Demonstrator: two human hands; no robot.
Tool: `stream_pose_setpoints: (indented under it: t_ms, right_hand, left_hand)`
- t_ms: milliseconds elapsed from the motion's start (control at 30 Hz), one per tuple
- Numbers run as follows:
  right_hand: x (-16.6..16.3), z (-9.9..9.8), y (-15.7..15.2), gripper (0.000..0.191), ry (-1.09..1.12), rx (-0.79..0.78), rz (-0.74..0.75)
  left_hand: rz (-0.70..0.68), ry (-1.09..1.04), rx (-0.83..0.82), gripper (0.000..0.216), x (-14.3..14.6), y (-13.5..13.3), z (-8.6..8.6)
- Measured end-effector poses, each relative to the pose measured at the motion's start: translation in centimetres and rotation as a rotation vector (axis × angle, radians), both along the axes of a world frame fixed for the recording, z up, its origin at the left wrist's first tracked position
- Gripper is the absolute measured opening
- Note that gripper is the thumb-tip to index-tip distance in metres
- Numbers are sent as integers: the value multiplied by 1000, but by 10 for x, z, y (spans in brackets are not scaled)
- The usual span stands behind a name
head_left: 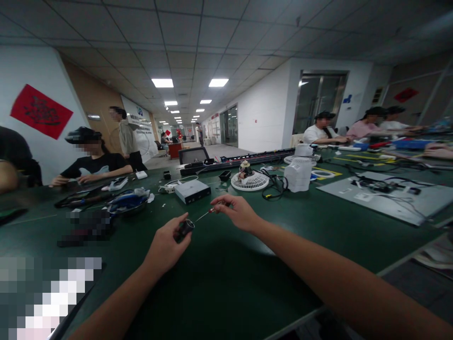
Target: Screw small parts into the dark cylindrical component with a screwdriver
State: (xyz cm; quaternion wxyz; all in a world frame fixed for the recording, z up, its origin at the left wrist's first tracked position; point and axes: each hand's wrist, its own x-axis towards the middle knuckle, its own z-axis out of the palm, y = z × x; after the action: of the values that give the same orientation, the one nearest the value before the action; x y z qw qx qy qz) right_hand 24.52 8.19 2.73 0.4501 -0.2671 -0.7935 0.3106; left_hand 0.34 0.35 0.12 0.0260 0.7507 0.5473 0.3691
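In my left hand is a small dark cylindrical part, its round open end tilted toward the right. The fingers wrap around its side, and what it belongs to I cannot make out. My right hand pinches a thin screwdriver by its reddish handle. The metal shaft points down and left, with its tip at or very near the open end of the dark part. Whether the tip touches it cannot be told. Both hands are above the green table.
Beyond my hands stand a grey box-shaped drive, a white fan grille with a motor and a white plastic housing. A metal panel with wiring lies right. Cables and a blue bundle lie left. People sit around the table.
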Motion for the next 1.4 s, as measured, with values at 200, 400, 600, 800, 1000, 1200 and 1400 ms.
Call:
stream_pose_setpoints:
  t_ms: [200,400,600,800,1000,1200,1400]
  right_hand:
    - [-4,-4,1,14,28,-88,78]
    - [-5,-5,4,11,33,-127,68]
    - [-5,-5,6,10,38,-189,77]
    - [-5,-3,6,11,41,-215,83]
    - [-5,-4,4,10,29,-204,102]
    - [-4,-5,6,11,54,-240,126]
    - [-4,-5,6,11,47,-247,118]
  left_hand:
    - [-61,-13,-5,52,-1,-1,-1]
    - [-67,-20,-23,50,1,-3,1]
    - [-73,-24,-40,51,3,-3,2]
    - [-96,-23,-58,48,2,-4,2]
    - [-90,-13,-76,47,2,-5,3]
    - [-108,-8,-71,47,4,-5,2]
    - [-121,-5,-95,49,2,-4,1]
